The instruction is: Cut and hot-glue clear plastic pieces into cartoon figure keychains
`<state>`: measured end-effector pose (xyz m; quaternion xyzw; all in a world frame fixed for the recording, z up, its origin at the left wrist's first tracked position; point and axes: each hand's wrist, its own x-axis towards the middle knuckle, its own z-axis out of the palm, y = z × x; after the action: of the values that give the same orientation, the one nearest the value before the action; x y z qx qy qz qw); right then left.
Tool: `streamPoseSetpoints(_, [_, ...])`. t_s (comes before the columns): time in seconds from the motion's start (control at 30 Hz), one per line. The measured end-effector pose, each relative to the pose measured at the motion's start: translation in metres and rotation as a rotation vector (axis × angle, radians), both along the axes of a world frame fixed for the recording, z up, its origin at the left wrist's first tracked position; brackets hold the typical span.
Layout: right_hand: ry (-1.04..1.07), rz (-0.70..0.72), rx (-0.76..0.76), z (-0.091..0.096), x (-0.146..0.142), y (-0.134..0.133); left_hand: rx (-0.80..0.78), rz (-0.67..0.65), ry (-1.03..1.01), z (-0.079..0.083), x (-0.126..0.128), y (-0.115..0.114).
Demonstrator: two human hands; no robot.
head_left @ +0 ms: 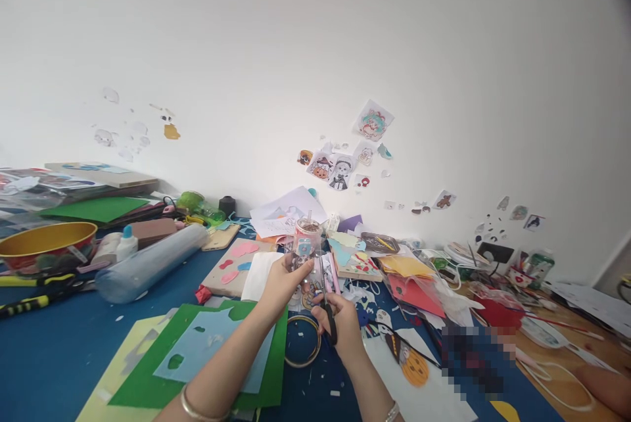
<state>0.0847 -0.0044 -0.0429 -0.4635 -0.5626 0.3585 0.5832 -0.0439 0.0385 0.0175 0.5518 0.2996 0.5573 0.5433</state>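
Black-handled scissors were gripped in the right hand; printed sheet, pinched by the left hand, stood just beyond that grip. Keeping it taut likely favoured clean cutting.

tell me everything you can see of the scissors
The scissors have black, plastic-looking handles and a slim, metallic-looking blade. The right hand grips the handles, with the blade pointing away from the person, near the left hand and the printed clear piece it holds. Whether the blades are parted or touch the piece is unclear.
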Motion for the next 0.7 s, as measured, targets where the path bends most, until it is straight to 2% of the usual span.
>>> streamPoseSetpoints(0.13, [0.042,-0.032,-0.03,-0.007,-0.0015,0.0027,-0.012,-0.003,0.013,0.003,-0.0022,-0.0012])
streamPoseSetpoints(0.23, [0.05,0.012,-0.012,-0.0099,0.0008,0.0049,-0.013,0.0,0.041,0.0043,-0.0016,-0.0035])
streamPoseSetpoints(0.43, [0.065,0.064,0.013,-0.0054,0.0055,0.0044,0.016,-0.024,0.087,0.0006,0.003,-0.0042])
streamPoseSetpoints(0.7, [0.043,-0.079,-0.071,-0.0032,-0.001,0.0026,-0.023,-0.005,0.047,0.0068,0.0014,-0.0077])
